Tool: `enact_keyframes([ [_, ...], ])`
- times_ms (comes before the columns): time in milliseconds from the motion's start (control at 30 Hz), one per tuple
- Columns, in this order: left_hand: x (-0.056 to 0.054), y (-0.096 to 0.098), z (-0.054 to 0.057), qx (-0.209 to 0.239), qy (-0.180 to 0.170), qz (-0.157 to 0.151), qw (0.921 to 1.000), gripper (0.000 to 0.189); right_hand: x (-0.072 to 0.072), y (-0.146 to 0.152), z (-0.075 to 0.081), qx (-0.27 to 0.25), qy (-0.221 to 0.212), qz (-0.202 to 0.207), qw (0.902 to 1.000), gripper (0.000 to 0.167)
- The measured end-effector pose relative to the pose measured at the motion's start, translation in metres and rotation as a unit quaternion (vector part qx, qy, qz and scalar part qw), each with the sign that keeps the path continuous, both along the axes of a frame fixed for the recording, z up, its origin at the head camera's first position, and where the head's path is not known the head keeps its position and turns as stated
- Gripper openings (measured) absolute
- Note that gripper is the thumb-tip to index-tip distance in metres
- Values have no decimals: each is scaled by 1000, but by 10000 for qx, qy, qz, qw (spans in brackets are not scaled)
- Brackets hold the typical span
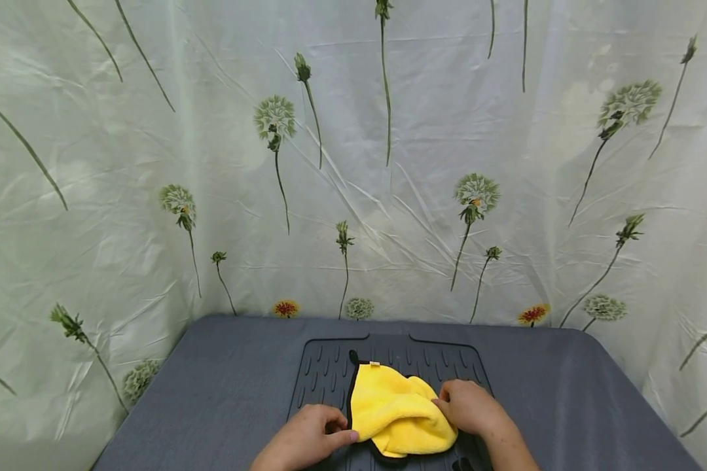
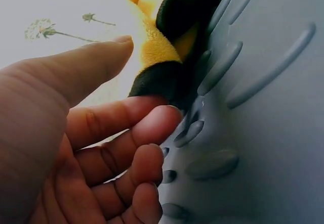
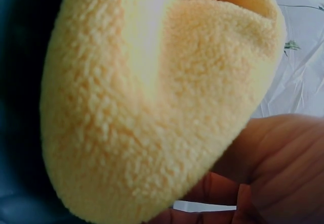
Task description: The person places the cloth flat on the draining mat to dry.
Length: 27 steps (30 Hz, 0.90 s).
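Note:
A yellow plush cleaning cloth [image 1: 397,409] with black edging lies bunched and partly folded over. At its upper left corner are a black loop and a small pale tag [image 1: 374,364]. My left hand [image 1: 309,435] is at the lower left edge, pinching the cloth between thumb and curled fingers. In the left wrist view, the black-trimmed edge [image 2: 158,80] lies between the thumb and forefinger. My right hand [image 1: 471,407] grips the cloth's right side. A rounded fold of cloth [image 3: 152,107] fills the right wrist view and hides the fingertips there.
Under the cloth is a dark ribbed mat [image 1: 318,376] with a raised rim. It lies on a table with a grey cover [image 1: 230,392]. Behind and at both sides hangs a pale curtain [image 1: 389,216] printed with dandelions. A small black thing [image 1: 462,464] shows at the bottom edge.

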<state>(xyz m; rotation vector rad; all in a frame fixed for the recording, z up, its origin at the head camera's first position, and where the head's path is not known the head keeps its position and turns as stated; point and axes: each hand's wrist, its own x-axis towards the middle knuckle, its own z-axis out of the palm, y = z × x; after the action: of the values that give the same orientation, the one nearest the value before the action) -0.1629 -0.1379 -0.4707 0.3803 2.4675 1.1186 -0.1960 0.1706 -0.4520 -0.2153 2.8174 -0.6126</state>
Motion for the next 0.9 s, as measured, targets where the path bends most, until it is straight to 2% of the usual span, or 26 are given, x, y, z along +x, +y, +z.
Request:
enact_keyframes([
  [233,-1,3,0,-11,59,49,10000,19,3,-2,0,-82,157,-114,9998,32],
  [367,-2,4,-2,168,174,71,9997,19,3,-3,-1,-214,289,-73,9993,34],
  [533,-1,6,-6,504,292,128,9982,22,4,-3,0,-598,371,43,9975,28],
  [667,-1,8,-6,455,375,266,9979,24,2,-4,-1,-1069,406,39,9934,22],
  [900,-1,11,-7,380,355,385,9979,23,-2,-4,-2,-1585,290,119,9869,17],
])
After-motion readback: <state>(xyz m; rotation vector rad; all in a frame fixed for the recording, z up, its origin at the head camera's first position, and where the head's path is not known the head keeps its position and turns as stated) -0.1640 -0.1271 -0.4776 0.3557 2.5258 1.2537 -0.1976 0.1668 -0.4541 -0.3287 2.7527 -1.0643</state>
